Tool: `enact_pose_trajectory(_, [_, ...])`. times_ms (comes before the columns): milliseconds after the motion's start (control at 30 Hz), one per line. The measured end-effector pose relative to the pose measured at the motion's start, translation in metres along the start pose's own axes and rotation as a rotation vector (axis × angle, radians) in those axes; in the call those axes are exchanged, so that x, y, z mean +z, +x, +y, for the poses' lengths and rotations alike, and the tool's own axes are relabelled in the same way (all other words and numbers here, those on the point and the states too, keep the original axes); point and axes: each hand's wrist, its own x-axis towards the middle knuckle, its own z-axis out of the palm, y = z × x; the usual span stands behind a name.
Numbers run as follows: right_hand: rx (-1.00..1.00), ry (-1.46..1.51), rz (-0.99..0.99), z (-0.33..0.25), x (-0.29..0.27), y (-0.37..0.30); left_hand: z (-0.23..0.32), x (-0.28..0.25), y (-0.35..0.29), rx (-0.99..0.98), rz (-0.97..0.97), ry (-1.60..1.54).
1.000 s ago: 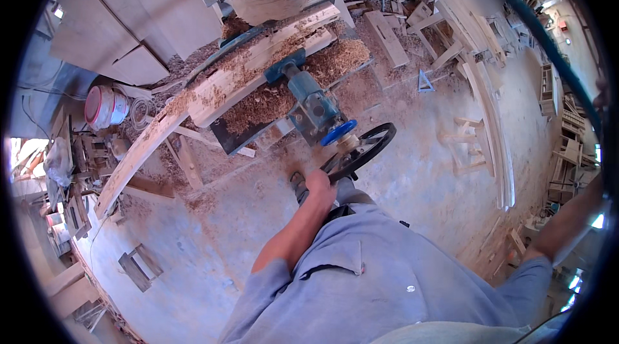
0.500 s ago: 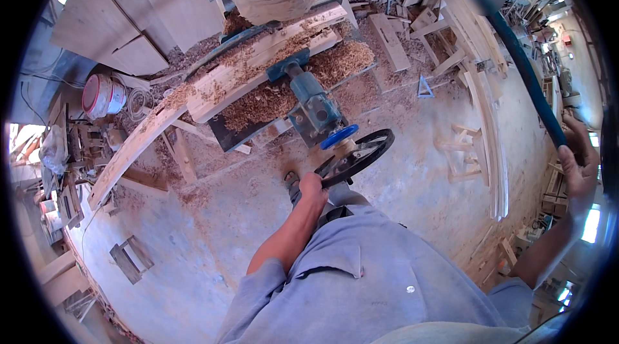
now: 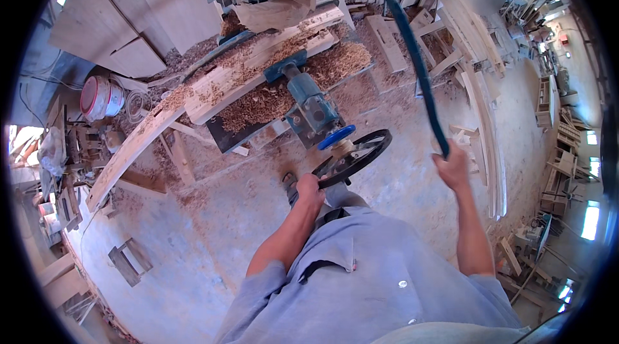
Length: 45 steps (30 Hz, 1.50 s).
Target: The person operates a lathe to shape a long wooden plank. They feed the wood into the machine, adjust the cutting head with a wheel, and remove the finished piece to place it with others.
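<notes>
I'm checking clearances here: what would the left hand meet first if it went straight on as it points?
The black handwheel, whose rim the left hand grips. Beyond it, the smaller blue wheel seems next, though depth is unclear in this single view.

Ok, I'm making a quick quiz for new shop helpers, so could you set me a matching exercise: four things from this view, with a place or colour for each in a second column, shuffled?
Things:
1. Left hand
2. Bucket
3. Small wheel
4. Right hand

Place or colour:
A. Bright blue
B. On the teal bar
C. On the black wheel
D. Beside a pale coil

Pairs: 1-C, 2-D, 3-A, 4-B
</notes>
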Motion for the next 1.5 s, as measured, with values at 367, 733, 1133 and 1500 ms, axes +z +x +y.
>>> enact_pose_trajectory(367, [0.058,0.179,-0.108,0.026,0.027,0.021,-0.003,-0.025,0.058,-0.157,-0.251,-0.114])
enact_pose_trajectory(733, [-0.260,0.018,0.259,-0.109,-0.278,-0.037,-0.043,-0.063,0.123,0.553,-0.237,0.819])
enact_pose_trajectory(1133, [0.034,0.040,-0.029,-0.003,0.049,0.005,-0.041,-0.008,0.031,0.481,-0.014,0.909])
enact_pose_trajectory(1500, [0.001,-0.041,-0.078,-0.055,-0.123,-0.011,-0.007,-0.032,0.064,-0.194,-0.342,-0.154])
